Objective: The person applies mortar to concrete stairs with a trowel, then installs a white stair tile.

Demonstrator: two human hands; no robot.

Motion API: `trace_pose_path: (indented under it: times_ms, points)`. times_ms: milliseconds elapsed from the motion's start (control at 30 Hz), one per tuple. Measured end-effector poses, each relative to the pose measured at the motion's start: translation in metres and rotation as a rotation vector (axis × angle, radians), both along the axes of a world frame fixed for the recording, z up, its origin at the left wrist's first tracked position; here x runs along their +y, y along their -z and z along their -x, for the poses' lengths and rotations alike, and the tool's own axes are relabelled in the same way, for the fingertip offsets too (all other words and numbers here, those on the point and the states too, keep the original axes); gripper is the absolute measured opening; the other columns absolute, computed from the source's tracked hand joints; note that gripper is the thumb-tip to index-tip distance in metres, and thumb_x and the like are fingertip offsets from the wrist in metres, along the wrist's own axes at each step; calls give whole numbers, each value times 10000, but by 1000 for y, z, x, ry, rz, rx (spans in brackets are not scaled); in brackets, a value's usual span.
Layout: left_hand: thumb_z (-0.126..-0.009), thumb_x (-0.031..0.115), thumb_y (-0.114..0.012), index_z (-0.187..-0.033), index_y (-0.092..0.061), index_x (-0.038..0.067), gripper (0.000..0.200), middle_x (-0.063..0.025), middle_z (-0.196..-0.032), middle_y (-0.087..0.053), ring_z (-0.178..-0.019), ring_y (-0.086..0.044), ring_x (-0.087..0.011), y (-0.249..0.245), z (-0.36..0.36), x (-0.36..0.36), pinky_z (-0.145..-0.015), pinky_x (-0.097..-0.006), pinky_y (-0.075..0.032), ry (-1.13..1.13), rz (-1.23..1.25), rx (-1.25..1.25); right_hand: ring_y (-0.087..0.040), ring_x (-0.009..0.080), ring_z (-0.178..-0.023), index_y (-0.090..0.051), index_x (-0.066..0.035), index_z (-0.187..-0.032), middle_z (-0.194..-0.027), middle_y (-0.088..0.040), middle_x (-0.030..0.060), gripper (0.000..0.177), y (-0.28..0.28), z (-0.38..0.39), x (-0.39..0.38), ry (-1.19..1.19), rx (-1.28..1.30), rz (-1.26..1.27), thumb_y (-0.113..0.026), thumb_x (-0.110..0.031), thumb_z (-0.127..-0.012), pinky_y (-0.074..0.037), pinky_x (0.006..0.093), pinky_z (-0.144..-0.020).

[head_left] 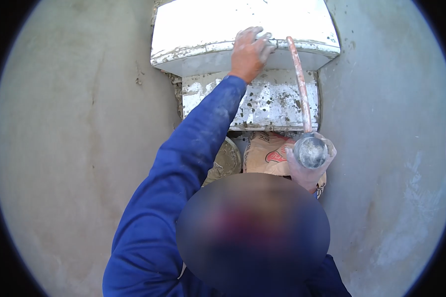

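Observation:
My left hand (249,53), dusted with pale powder, rests on the front edge of the upper white step (198,29). Its fingers are slightly apart and hold nothing. Lower down on the right, my right hand (306,174) is closed around the dark grey round head of a mallet (310,151). The mallet's worn reddish handle points away from me, its far end by the step's edge to the right of my left hand. Part of my right hand is hidden behind the mallet head.
A lower white step (277,99) is spattered with grey mortar. Below it stand a bucket of mortar (224,161) and a printed brown paper bag (265,153). Grey plastered walls (79,128) close in on both sides. A blurred oval covers the bottom middle.

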State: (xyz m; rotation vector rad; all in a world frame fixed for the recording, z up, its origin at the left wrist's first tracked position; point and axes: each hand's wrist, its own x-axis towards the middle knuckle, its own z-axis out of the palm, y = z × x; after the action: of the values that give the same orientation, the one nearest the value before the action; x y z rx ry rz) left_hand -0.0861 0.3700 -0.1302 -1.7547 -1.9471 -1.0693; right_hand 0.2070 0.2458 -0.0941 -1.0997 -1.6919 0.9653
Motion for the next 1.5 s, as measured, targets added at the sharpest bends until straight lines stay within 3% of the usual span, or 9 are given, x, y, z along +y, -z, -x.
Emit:
trace_pose_path:
  times_ms: [100,233,400,600,800,900,1000,1200,1500]
  points:
    - [-903,334,-673,-1158,-703,104,345,-86,-1238,-625,-1222,-524,-276,6,45,-59,-1083,-449,-360,-235,166,-75,-533,258,-1132,-393,-29,-1246,-1229,-496,145,766,-15,10,-5,-130,9,8,-877,-47,-652,-452,390,-990]
    - [-859,242,-732,-1104,-730,109,278,-80,-1168,-663,-1141,-574,-287,2,125,-119,-995,-401,-452,-413,237,89,-544,270,-1113,-391,-22,-1259,-1206,-513,153,744,-3,39,-12,-302,48,-60,-857,-41,-680,-459,390,-965]
    - [-855,267,-738,-1086,-744,127,269,-51,-1140,-688,-1082,-605,-268,-6,173,-134,-933,-365,-498,-285,329,142,-539,276,-1141,-397,-24,-1275,-1221,-502,157,767,10,72,-19,-371,0,-47,-865,-49,-667,-449,388,-987]
    - [-858,351,-716,-1018,-762,178,240,12,-1051,-667,-1042,-596,-229,-4,176,-133,-860,-374,-520,-319,396,112,-531,264,-1136,-395,-28,-1259,-1217,-496,152,769,15,91,-22,-392,-26,-100,-874,-52,-658,-439,381,-992]
    - [-857,349,-715,-996,-760,189,217,19,-998,-647,-1005,-592,-224,-11,175,-133,-835,-368,-524,-312,445,117,-530,260,-1137,-389,-30,-1263,-1231,-485,152,767,20,92,-31,-342,-80,-118,-866,-41,-661,-439,379,-996]
    - [-857,331,-716,-995,-758,181,208,11,-993,-642,-1003,-591,-228,-13,173,-133,-823,-371,-525,-304,433,104,-523,310,-1188,-405,-36,-1277,-1261,-484,163,818,26,92,-35,-322,-23,-115,-888,-77,-619,-445,400,-1008]
    - [-862,310,-712,-1014,-757,179,206,2,-1006,-646,-1009,-587,-242,-9,174,-132,-858,-382,-510,-309,445,135,-543,308,-1161,-405,-32,-1274,-1243,-498,161,820,18,91,-38,-302,-181,-108,-894,-84,-618,-456,394,-991]
    - [-835,246,-751,-1030,-753,121,231,-14,-1060,-683,-1011,-602,-253,0,147,-108,-861,-382,-497,-74,167,113,-574,290,-1100,-402,-44,-1267,-1206,-525,159,801,6,95,-44,-277,-60,-135,-893,-78,-635,-474,378,-948]
    - [-854,258,-732,-1008,-760,122,207,-26,-1024,-688,-986,-607,-245,5,131,-95,-854,-372,-492,-151,210,189,-568,284,-1083,-390,-45,-1276,-1195,-518,161,783,-2,94,-38,-258,-56,-149,-878,-55,-664,-475,382,-935]
